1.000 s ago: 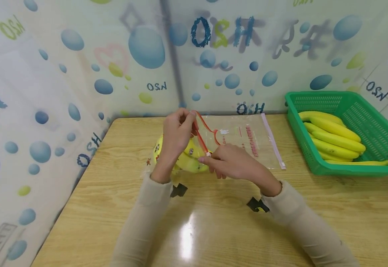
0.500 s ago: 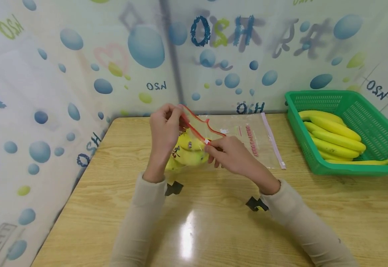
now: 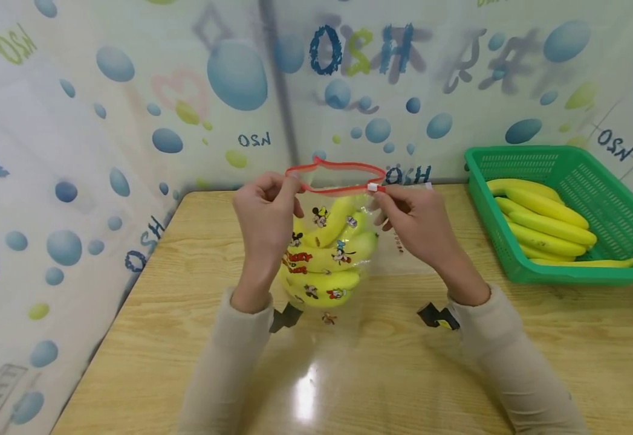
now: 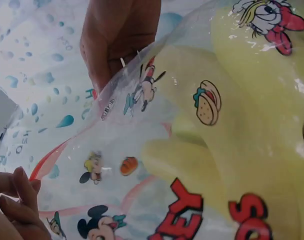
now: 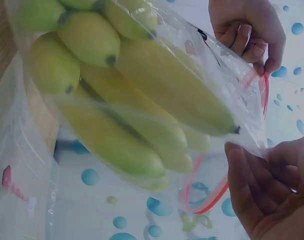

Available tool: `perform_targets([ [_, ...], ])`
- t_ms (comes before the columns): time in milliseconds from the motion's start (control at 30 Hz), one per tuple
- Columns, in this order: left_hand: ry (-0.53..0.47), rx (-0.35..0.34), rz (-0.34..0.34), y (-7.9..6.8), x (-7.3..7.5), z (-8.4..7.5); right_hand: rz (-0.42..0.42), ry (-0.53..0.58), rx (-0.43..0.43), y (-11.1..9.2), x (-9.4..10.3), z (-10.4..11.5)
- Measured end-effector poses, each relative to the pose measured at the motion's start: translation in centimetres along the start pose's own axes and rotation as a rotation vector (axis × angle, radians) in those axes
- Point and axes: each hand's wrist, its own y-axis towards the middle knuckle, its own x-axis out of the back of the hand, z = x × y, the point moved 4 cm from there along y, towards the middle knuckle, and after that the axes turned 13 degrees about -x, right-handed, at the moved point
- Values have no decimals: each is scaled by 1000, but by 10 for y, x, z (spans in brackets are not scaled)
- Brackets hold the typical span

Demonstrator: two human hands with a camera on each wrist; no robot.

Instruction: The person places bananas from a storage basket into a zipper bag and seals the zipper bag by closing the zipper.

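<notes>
Clear printed bag [image 3: 341, 254], mouth gaping, found over the table [image 3: 185, 260] with a bunch of bananas [image 3: 343, 280] inside; whether its base touches the table cannot be determined. Left hand [image 3: 266, 212] pinches one end of the red rim [image 3: 335, 190]; right hand [image 3: 421, 225] pinches the opposite end beside the white slider [image 3: 373, 187]. Bag judged thin, limp and slick, liable to crease or slip; the red rim appears the firmer part and the proper holding point. Load judged moderately heavy and low-slung, likely to swing if held by one corner. Bananas judged firm but bruisable; squeezing them through the plastic is not advised.
</notes>
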Motion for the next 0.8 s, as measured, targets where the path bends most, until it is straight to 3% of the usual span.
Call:
perform_targets([
  [100,-31,-28,-18,-9,-6,-11,-85,-16,26,1,9,1],
  [300,-153,-165,-56,-38,-33,-23,-210,-68,7,2,29,2],
  [533,-181,-225,11,-52,-53,-23,-187,30,-57,8,38,-8],
  [800,-138,-219,60,-47,-49,-26,-167,161,-146,13,44,-21],
])
